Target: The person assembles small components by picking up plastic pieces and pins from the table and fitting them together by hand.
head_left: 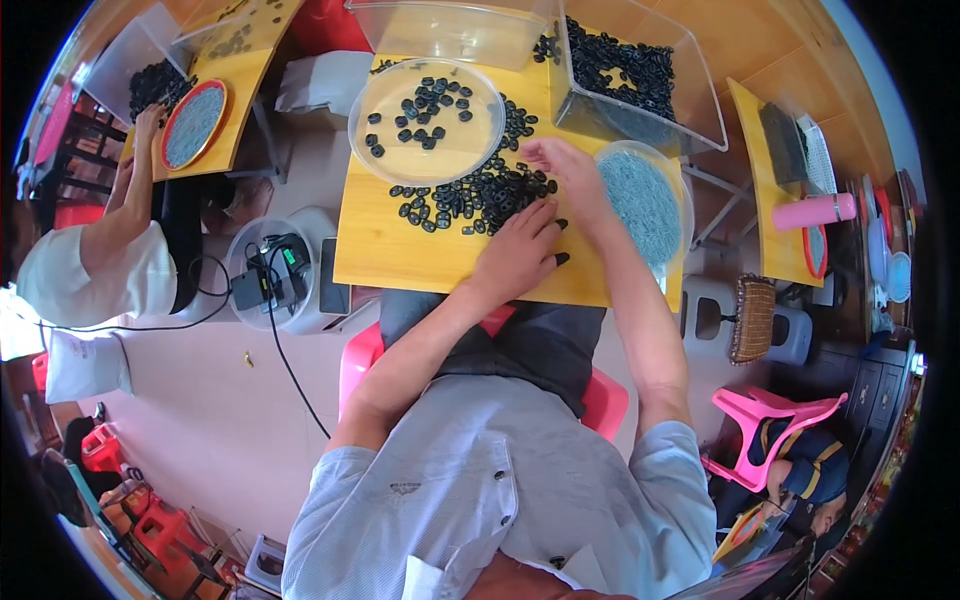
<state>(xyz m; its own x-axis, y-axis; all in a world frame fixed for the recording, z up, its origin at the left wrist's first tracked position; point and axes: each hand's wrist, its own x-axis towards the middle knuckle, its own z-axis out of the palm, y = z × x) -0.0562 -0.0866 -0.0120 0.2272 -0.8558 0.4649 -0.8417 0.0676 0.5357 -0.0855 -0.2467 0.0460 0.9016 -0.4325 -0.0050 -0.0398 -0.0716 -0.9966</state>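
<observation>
A heap of small black oval pieces with holes (470, 205) lies on the yellow table (390, 265). My left hand (515, 250) rests at the right side of this heap, fingers apart; black tips show on its thumb and a finger, perhaps covers or pieces. Just beyond it, my right hand (568, 170) hovers over the heap's right edge, fingers loosely bent and apart; nothing shows in them. Behind the heap stands a round see-through tray (375, 90) with several black pieces scattered in it. Beside my right forearm sits a round tray of thin blue-grey pins or screws (640, 205).
A see-through bin (690, 130) of black pieces stands at the back right, another bin (455, 35) at the back. A tub with cables (270, 275) is left of the table. At the left another person (110, 255) works; a pink bottle (815, 211) is far right.
</observation>
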